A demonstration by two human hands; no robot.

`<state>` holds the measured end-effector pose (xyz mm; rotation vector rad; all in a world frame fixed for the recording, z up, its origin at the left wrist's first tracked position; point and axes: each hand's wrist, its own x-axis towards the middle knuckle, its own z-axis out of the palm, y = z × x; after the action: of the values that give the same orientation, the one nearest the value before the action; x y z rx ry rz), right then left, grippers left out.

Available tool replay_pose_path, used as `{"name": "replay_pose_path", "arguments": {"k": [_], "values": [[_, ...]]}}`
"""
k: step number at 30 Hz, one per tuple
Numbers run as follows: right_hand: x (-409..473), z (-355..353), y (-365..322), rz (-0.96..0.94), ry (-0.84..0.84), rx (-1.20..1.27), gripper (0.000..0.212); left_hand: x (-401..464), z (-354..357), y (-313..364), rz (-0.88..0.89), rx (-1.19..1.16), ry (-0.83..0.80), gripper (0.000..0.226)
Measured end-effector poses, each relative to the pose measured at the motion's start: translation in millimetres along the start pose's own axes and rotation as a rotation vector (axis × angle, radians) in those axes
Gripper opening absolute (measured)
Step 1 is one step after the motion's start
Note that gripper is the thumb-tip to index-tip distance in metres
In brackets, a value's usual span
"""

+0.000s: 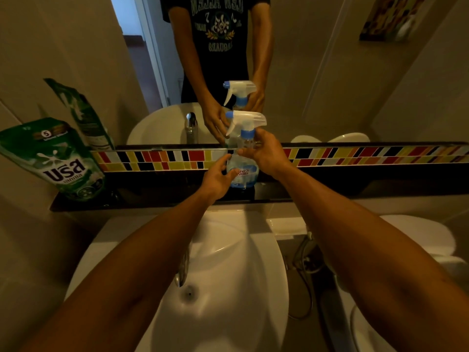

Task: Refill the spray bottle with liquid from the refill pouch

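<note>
A white sink (pixel 228 313) fills the near middle, and a dark shelf (pixel 152 196) runs along its far side under a mirror (pixel 317 72). The green refill pouch (pixel 54 158) stands at the shelf's far left, well apart from the hands. The spray bottle (pixel 243 158) stands upright on the shelf at centre, its trigger head (pixel 245 121) on. The left hand (pixel 219 177) curls loosely beside the bottle's body, fingertips touching it. The right hand (pixel 266 152) pinches the neck just under the blue collar (pixel 247 134). The step looks like unscrewing: clamp the body firmly with the left, turn the collar, and keep the bottle vertical so nothing spills.
</note>
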<state>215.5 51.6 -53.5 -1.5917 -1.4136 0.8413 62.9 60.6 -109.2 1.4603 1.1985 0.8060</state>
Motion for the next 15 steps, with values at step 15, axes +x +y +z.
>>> {"name": "replay_pose_path", "arguments": {"k": [15], "values": [[-9, 11, 7, 0.024, 0.037, 0.053, 0.061, -4, -4, -6, -0.053, 0.032, 0.001, 0.059]]}}
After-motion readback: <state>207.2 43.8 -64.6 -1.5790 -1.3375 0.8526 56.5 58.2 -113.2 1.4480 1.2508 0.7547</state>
